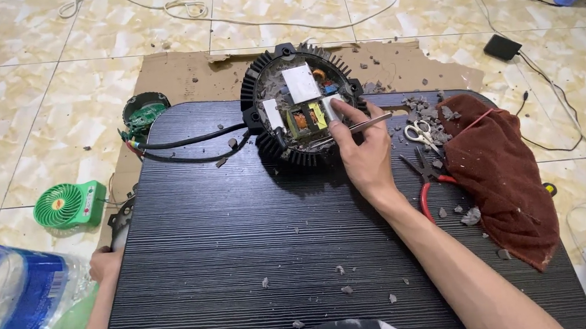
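A round black finned housing [301,105] lies open at the far edge of a dark ribbed table [257,241], showing a circuit board with a white block and a yellow-orange coil. My right hand [363,146] rests against its right rim, holding a thin metal tool [365,123] that points into the housing. My left hand [106,264] is at the table's left edge, fingers curled on the rim, next to a round dark part. Black cables [190,144] run left from the housing to a small green board [142,119].
Scissors [421,135], red-handled pliers [433,176] and a brown rag [503,172] lie at the right among grey crumbs. A green mini fan [68,205] and a clear plastic bottle [23,289] sit on the tiled floor at the left. Cardboard [179,76] lies behind.
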